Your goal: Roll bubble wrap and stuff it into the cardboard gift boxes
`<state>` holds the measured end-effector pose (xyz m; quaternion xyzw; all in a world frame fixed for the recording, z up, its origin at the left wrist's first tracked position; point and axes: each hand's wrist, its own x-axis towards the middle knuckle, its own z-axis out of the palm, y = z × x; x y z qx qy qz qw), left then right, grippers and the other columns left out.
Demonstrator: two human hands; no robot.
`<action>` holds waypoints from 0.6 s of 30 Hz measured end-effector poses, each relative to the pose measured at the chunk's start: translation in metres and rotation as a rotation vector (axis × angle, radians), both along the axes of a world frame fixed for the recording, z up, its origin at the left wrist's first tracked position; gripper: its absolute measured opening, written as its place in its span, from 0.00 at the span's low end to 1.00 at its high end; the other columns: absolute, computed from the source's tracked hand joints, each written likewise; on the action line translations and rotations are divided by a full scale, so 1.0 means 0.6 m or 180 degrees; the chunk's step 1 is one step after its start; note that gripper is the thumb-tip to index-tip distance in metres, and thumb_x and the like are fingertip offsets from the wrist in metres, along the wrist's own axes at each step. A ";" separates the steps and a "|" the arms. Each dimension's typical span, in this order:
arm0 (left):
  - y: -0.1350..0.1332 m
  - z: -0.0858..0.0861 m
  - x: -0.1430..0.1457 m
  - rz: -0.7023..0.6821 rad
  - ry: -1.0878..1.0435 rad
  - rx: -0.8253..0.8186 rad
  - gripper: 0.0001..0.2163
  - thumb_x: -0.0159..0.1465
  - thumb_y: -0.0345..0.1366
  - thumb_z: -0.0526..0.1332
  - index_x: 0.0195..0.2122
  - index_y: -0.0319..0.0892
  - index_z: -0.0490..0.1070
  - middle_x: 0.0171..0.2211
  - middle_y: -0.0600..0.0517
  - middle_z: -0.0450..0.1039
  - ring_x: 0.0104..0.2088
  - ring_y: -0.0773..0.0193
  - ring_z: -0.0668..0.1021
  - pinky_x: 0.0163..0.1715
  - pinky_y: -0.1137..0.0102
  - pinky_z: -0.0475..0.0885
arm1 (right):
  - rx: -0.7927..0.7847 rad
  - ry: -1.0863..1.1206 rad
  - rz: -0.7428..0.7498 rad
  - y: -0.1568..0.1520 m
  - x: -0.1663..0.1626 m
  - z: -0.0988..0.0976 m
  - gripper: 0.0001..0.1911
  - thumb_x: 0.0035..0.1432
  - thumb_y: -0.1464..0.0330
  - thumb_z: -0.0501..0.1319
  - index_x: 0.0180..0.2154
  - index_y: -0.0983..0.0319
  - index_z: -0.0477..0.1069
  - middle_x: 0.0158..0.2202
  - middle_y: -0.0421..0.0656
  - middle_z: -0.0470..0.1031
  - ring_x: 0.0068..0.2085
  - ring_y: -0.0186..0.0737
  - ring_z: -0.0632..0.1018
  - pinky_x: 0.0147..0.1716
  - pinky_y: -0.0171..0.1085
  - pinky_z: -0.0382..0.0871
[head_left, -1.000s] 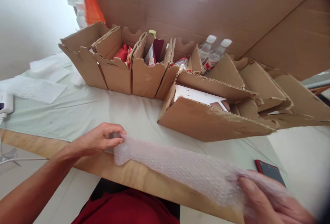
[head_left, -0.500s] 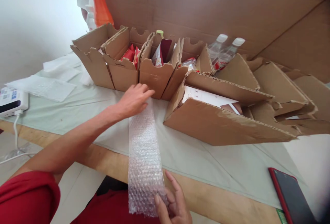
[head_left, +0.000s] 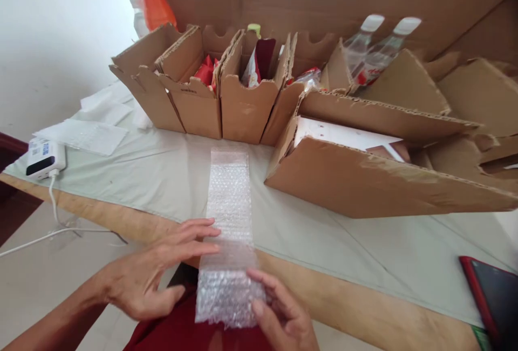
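A long strip of clear bubble wrap (head_left: 230, 194) lies on the cloth and hangs past the table's near edge towards me. Its near end looks doubled over, with a crosswise line above it. My right hand (head_left: 285, 308) grips that near end at its right side, thumb and forefinger on the plastic. My left hand (head_left: 157, 270) is open, fingers spread, with the fingertips at the strip's left edge; whether they press on it I cannot tell.
Cardboard bins (head_left: 246, 116) holding red packets and other goods line the back. A wider cardboard bin (head_left: 356, 178) stands at right, near clear bottles (head_left: 364, 49). Loose plastic sheets (head_left: 89, 135) and a white device with a cable (head_left: 46, 159) lie left; a phone (head_left: 493, 291) lies right.
My left hand has drawn back from the strip's far end to its near part, fingers now spread. My right hand still holds the near end. The view has shifted slightly.
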<state>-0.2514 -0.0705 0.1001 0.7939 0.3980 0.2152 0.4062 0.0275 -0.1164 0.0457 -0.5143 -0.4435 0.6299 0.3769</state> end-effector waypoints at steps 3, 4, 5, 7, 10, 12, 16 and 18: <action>-0.024 0.006 0.017 0.0061 -0.0011 -0.0101 0.45 0.54 0.24 0.64 0.72 0.59 0.55 0.70 0.45 0.61 0.71 0.39 0.61 0.63 0.39 0.66 | -0.0128 0.0491 -0.0075 0.029 -0.007 0.021 0.22 0.65 0.53 0.63 0.56 0.55 0.75 0.41 0.47 0.83 0.38 0.44 0.83 0.42 0.41 0.79; -0.023 0.003 0.026 0.0214 -0.0080 -0.0062 0.43 0.55 0.25 0.65 0.71 0.57 0.57 0.68 0.44 0.64 0.70 0.40 0.64 0.63 0.41 0.67 | -0.0092 0.0593 -0.0036 0.038 -0.010 0.024 0.24 0.66 0.53 0.62 0.58 0.56 0.73 0.40 0.47 0.83 0.38 0.44 0.83 0.43 0.42 0.79; -0.020 -0.003 0.035 0.0463 -0.0180 0.0000 0.39 0.57 0.26 0.65 0.70 0.55 0.60 0.65 0.43 0.70 0.66 0.42 0.69 0.61 0.45 0.71 | -0.0049 0.0674 0.0028 0.047 -0.012 0.026 0.26 0.67 0.53 0.61 0.60 0.56 0.71 0.38 0.46 0.83 0.37 0.44 0.83 0.44 0.43 0.79; -0.007 -0.021 0.052 0.1155 -0.0332 0.0106 0.26 0.63 0.30 0.62 0.63 0.50 0.70 0.53 0.43 0.79 0.54 0.50 0.80 0.53 0.56 0.78 | 0.0075 0.0813 0.0102 0.061 -0.016 0.027 0.28 0.69 0.52 0.58 0.65 0.55 0.65 0.41 0.47 0.83 0.38 0.44 0.83 0.42 0.44 0.80; 0.020 -0.046 0.069 0.2077 -0.0220 0.0066 0.15 0.67 0.34 0.59 0.54 0.44 0.76 0.39 0.48 0.82 0.34 0.61 0.81 0.37 0.68 0.77 | 0.0340 0.0850 -0.0018 0.071 -0.018 0.027 0.29 0.71 0.54 0.55 0.69 0.50 0.57 0.52 0.50 0.80 0.42 0.45 0.84 0.36 0.42 0.81; 0.036 -0.059 0.073 0.2323 -0.0015 0.0011 0.18 0.66 0.36 0.61 0.56 0.43 0.74 0.33 0.52 0.80 0.29 0.64 0.78 0.32 0.70 0.74 | 0.0578 0.0512 -0.0173 0.074 -0.014 0.026 0.26 0.72 0.59 0.56 0.68 0.50 0.59 0.51 0.49 0.80 0.40 0.42 0.84 0.35 0.40 0.80; 0.054 -0.072 0.073 0.2340 0.0186 -0.0105 0.27 0.64 0.37 0.60 0.65 0.41 0.66 0.28 0.57 0.75 0.24 0.66 0.74 0.28 0.71 0.70 | 0.1574 -0.0869 -0.0208 0.082 0.000 0.019 0.18 0.68 0.71 0.60 0.57 0.52 0.73 0.46 0.45 0.81 0.41 0.41 0.83 0.42 0.41 0.80; 0.057 -0.074 0.072 0.2336 0.0202 -0.0157 0.28 0.64 0.37 0.60 0.66 0.41 0.63 0.28 0.57 0.75 0.23 0.67 0.73 0.26 0.71 0.68 | 0.2344 -0.1485 0.0016 0.093 0.003 0.014 0.20 0.65 0.75 0.61 0.56 0.54 0.74 0.49 0.46 0.80 0.47 0.45 0.82 0.46 0.45 0.78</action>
